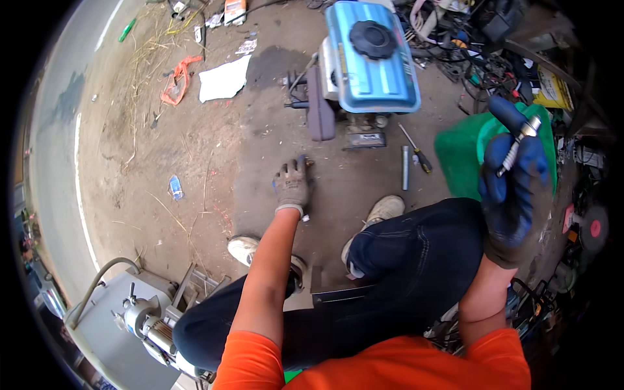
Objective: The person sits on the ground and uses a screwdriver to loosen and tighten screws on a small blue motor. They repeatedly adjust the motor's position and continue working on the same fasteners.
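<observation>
Grips a spark plug (519, 147) at right in the gloved right hand (518, 195), near the green bucket (455, 151). Holds the left hand (291, 186) low, left of the metal tube (405, 169) and nearer than the blue-tanked engine (370, 81); cannot tell whether open or gripping.

Two hands (291, 186) (517, 201), one spark plug (515, 151), one screwdriver (424, 160)

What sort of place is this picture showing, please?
Probably a roadside repair spot: a blue-tanked engine and a screwdriver are on the ground, with a paved road at the left.
</observation>
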{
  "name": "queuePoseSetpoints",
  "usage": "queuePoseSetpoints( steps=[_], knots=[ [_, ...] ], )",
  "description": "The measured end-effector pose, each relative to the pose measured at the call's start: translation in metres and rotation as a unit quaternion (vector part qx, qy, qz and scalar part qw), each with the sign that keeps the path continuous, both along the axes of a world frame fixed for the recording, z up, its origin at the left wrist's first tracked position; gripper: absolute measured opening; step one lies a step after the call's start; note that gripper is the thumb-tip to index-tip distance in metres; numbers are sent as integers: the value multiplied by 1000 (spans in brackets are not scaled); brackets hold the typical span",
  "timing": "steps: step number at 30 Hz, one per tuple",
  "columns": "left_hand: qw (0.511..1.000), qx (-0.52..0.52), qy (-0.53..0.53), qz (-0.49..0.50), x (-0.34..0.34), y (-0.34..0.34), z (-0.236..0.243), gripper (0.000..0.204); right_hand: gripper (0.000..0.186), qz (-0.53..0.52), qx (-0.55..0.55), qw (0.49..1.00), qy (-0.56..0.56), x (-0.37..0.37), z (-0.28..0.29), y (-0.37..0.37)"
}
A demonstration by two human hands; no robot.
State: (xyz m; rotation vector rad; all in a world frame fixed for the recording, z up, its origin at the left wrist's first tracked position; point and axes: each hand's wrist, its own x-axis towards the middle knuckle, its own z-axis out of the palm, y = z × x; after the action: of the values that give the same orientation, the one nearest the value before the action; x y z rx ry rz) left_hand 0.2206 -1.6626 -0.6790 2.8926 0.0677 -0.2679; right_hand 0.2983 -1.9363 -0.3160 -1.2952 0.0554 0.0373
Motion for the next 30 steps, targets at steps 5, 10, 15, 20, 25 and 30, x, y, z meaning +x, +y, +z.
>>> queuePoseSetpoints(
  steps=[5,10,15,20,25,30],
  knots=[
    [993,-73,40,84,-10,-48,45,66,67,-2,-18,1000,-14,-30,25,-29],
    [934,-295,92,179,36,-66,82,48,52,20,-69,997,27,-40,37,-63],
    [923,-332,132,144,54,-79,131,36,39,-36,-128,985,113,-41,-58,-108],
    [905,-373,177,105,51,-77,135,33,35,-34,-78,985,150,-56,-82,-111],
    [893,-400,169,120,56,-54,121,30,36,8,-48,989,138,-53,-87,-110],
    [778,-524,221,268,76,-9,141,28,31,58,-107,987,102,-26,-89,-129]
  ],
)
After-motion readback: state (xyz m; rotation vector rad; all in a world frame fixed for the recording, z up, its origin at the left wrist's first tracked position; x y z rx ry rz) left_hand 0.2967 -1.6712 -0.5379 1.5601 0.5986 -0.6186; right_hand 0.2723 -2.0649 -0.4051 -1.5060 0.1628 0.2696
